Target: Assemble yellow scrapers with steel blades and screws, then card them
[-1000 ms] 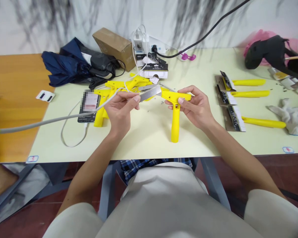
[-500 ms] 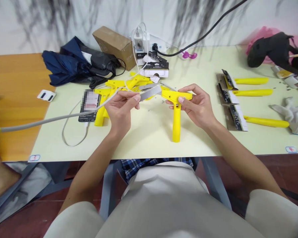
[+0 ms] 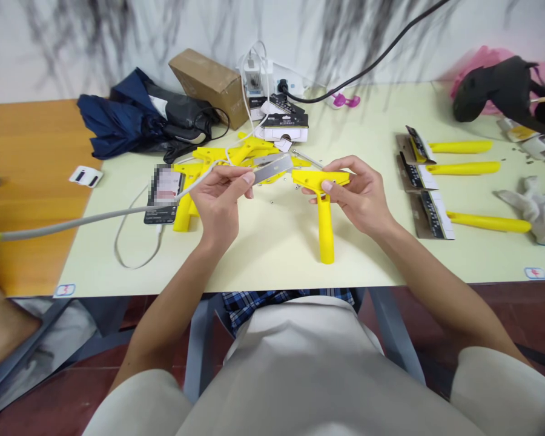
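Observation:
Between thumb and fingers, my left hand [image 3: 222, 203] pinches a flat grey metal blade [image 3: 272, 169], its free end pointing right. My right hand [image 3: 358, 192] grips a yellow plastic scraper handle [image 3: 326, 224] by its wide head, the grip hanging down above the table. Blade and handle head are close, with a small gap between them. Behind my left hand lies a pile of yellow scraper handles [image 3: 204, 158], partly hidden by the hand. Small screws [image 3: 272, 201] are scattered on the table behind the held parts.
Packaged yellow scrapers [image 3: 485, 221] lie at the right, near a white glove [image 3: 538, 209]. A phone [image 3: 162, 203] with a cable is at the left. A grey cable [image 3: 82, 227] crosses to my left hand. Behind stand a cardboard box [image 3: 211, 85], a navy umbrella [image 3: 118, 115] and a power strip [image 3: 290, 79].
The scraper handle has turned slightly in my right hand, its head lower and its grip end shifted right. Its head and the blade, which overlapped in view, now show a gap.

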A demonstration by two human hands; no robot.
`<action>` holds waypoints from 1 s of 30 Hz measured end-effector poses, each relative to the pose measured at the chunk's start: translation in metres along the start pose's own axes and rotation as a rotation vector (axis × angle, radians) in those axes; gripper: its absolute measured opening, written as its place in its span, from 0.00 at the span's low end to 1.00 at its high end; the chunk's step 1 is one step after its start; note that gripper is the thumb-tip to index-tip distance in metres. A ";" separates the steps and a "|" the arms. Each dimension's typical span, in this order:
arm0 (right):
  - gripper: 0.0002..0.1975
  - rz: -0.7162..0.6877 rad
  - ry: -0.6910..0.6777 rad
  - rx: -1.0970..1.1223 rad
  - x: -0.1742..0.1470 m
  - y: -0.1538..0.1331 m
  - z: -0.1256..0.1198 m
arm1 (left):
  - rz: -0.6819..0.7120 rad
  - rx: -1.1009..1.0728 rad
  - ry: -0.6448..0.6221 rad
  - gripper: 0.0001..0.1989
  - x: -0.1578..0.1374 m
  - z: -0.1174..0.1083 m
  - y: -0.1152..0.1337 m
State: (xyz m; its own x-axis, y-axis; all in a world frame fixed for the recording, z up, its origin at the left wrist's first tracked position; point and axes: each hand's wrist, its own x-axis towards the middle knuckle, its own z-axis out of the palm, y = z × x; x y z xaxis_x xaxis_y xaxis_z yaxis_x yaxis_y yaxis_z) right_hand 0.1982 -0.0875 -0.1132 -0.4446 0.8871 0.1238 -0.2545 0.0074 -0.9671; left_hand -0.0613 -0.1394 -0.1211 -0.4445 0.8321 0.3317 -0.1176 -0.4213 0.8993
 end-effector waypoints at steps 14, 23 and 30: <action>0.23 -0.012 -0.014 -0.031 -0.003 0.002 0.000 | -0.057 0.005 -0.151 0.09 -0.001 -0.001 -0.001; 0.28 0.003 -0.042 -0.060 -0.005 0.004 0.002 | -0.093 -0.026 -0.118 0.10 0.001 -0.001 -0.004; 0.28 0.028 -0.061 -0.035 -0.008 0.005 0.007 | -0.088 -0.031 -0.045 0.11 0.000 0.003 -0.003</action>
State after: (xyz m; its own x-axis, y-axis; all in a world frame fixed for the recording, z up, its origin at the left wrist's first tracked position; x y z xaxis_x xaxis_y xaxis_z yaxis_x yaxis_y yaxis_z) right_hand 0.1941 -0.0975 -0.1177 -0.5032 0.8573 0.1087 -0.2116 -0.0003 -0.9774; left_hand -0.0583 -0.1369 -0.1225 -0.3913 0.8813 0.2650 -0.1817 -0.3562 0.9166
